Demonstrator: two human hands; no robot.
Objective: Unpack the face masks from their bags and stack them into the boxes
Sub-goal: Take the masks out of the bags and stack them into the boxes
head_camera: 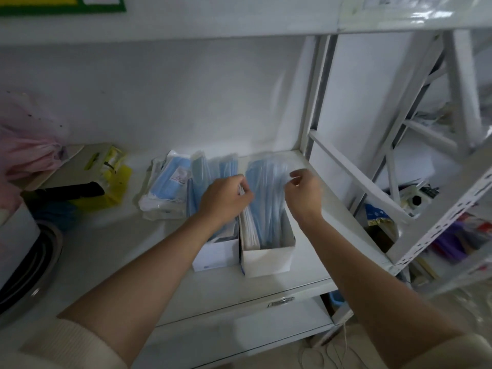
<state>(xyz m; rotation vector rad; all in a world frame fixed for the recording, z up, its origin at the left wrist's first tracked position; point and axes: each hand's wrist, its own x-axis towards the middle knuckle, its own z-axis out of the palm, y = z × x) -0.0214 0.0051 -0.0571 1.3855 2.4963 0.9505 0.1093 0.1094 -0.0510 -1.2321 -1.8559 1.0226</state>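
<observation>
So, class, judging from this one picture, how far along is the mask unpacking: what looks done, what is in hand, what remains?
Done: the right box already holds a row of blue masks. In hand: the left hand and right hand pinch at clear wrapping above that box; blur hides the exact grip. Left: the bagged masks beside the boxes look sealed, and the left box is partly hidden by the arm, so its fill is unclear.

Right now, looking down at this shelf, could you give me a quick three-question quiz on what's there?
1. True or false: two white boxes stand side by side on the shelf.
2. What colour are the masks standing in the right box?
3. The sealed mask bag lies: A) left of the boxes, B) right of them, C) on the floor.

Key: 1 true; 2 blue; 3 A.
</observation>
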